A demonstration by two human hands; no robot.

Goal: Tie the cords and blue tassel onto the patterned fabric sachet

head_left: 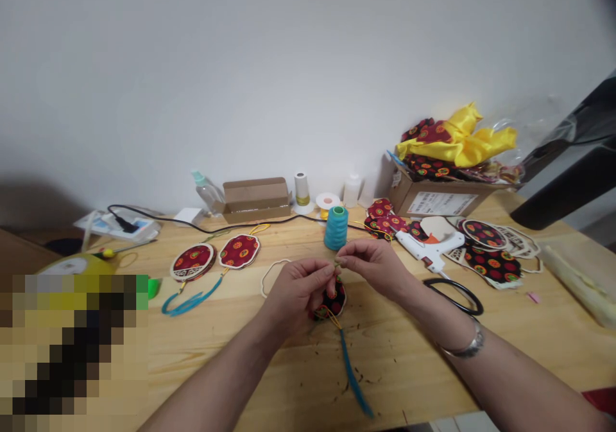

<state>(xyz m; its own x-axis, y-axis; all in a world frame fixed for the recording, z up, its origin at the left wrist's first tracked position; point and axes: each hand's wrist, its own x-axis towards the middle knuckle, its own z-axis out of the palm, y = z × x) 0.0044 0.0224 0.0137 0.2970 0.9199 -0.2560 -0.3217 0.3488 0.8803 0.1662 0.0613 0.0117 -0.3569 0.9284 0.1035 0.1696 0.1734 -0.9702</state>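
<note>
My left hand is closed in a pinch at the upper end of a dark patterned fabric pendant. A yellow cord loop and a long teal tassel trail from its lower end across the wood. Close against the left fingertips, my right hand pinches a small olive cord, mostly hidden by the fingers. Just behind the hands stands a cone of teal thread. A thin pale frame outline lies beside my left hand.
Two tasselled pendants lie left. At right are a white glue gun, a black ring, patterned fabric pieces and a cardboard box heaped with cloth. A black cable crosses the back of the table.
</note>
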